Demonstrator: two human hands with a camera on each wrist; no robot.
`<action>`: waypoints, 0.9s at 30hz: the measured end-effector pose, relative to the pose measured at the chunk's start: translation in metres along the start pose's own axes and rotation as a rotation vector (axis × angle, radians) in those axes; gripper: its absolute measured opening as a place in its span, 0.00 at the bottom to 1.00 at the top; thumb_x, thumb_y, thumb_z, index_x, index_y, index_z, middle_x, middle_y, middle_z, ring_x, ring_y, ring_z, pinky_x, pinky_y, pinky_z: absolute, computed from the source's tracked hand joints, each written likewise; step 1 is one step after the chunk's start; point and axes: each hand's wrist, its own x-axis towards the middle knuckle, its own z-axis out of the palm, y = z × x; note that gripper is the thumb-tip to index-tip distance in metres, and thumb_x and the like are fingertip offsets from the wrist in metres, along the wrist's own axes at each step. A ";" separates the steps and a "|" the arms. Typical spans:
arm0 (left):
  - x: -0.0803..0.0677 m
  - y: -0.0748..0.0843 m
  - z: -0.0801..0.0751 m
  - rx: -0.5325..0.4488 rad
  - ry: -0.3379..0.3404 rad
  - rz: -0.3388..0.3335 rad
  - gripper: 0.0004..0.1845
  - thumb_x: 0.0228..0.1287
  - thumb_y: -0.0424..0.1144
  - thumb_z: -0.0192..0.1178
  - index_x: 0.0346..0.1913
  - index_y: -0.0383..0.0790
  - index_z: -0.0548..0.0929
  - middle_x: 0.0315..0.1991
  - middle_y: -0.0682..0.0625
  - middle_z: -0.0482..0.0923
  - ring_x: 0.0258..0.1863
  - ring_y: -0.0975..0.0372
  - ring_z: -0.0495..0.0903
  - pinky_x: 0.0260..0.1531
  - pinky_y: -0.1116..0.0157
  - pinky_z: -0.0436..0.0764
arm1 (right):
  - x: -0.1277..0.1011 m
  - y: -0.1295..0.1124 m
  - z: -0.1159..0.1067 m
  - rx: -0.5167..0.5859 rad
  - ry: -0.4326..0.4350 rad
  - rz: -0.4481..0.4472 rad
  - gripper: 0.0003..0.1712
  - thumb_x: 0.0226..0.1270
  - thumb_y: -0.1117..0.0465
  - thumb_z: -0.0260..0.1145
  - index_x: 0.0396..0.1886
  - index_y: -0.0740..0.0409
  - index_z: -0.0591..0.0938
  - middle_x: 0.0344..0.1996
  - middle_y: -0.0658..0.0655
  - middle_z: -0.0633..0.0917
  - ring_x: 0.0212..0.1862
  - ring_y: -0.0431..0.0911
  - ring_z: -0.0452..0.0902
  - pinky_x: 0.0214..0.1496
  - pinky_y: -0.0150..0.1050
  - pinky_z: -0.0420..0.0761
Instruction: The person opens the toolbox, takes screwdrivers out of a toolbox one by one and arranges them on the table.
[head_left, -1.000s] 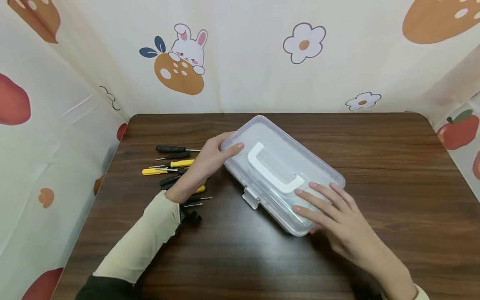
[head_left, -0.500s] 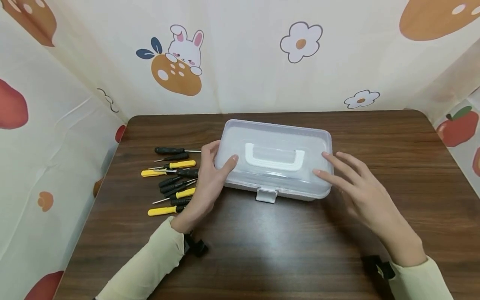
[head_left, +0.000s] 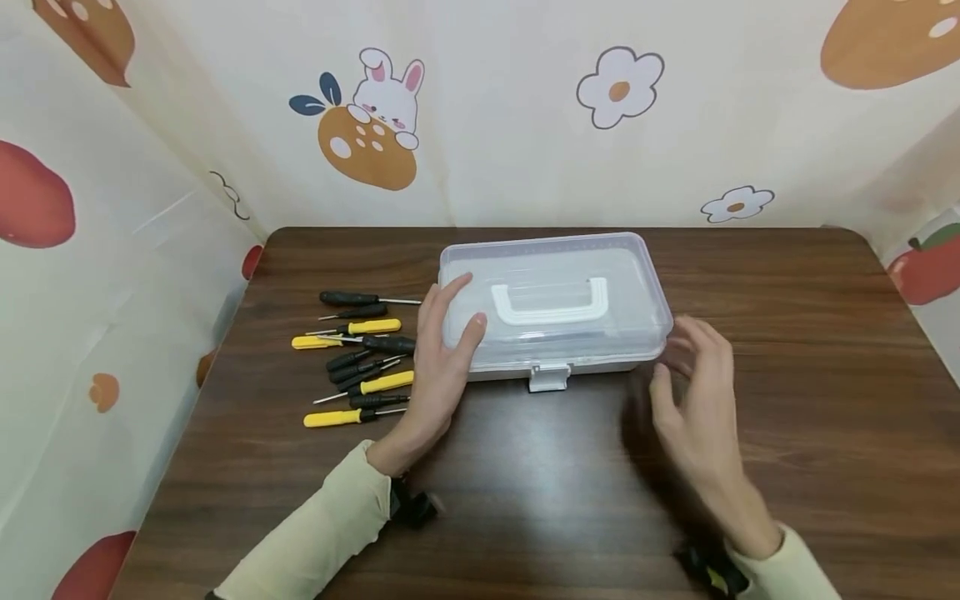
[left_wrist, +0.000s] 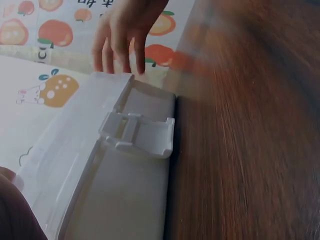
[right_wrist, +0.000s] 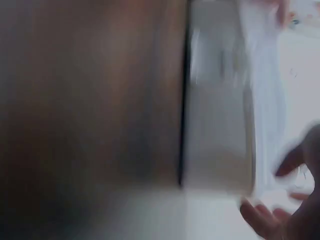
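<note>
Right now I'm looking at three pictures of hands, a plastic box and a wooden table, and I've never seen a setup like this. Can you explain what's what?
There is no machine here: a person works with bare hands and wears three cameras. The wide picture comes from the head, looking down at a dark wooden table. The other two come from the wrists; the right one is badly blurred. On the table stands a clear plastic box with a white handle and a front latch, its lid down. The left hand rests on the box's left end. The right hand is beside its right end, fingers loose, holding nothing. A bunch of small black and yellow screwdrivers lies to the left.
</note>
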 end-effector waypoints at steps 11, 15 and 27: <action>0.002 -0.003 -0.005 -0.012 -0.013 0.017 0.23 0.77 0.45 0.59 0.71 0.59 0.75 0.84 0.53 0.48 0.85 0.59 0.42 0.80 0.38 0.46 | -0.030 -0.031 0.033 0.453 -0.329 0.533 0.26 0.74 0.78 0.56 0.70 0.67 0.70 0.64 0.70 0.79 0.55 0.36 0.84 0.57 0.25 0.83; 0.004 -0.005 -0.006 -0.027 -0.028 0.023 0.23 0.76 0.44 0.60 0.71 0.58 0.76 0.84 0.53 0.49 0.85 0.59 0.42 0.80 0.37 0.47 | -0.028 -0.035 0.044 0.479 -0.431 0.583 0.29 0.75 0.74 0.61 0.73 0.65 0.68 0.69 0.69 0.76 0.58 0.36 0.82 0.56 0.25 0.82; 0.006 -0.007 -0.011 -0.038 -0.052 0.030 0.23 0.75 0.45 0.62 0.70 0.58 0.77 0.84 0.53 0.49 0.85 0.59 0.42 0.79 0.37 0.50 | -0.022 -0.043 0.034 0.863 -0.518 0.757 0.27 0.78 0.68 0.62 0.70 0.70 0.65 0.45 0.53 0.84 0.43 0.41 0.84 0.54 0.42 0.89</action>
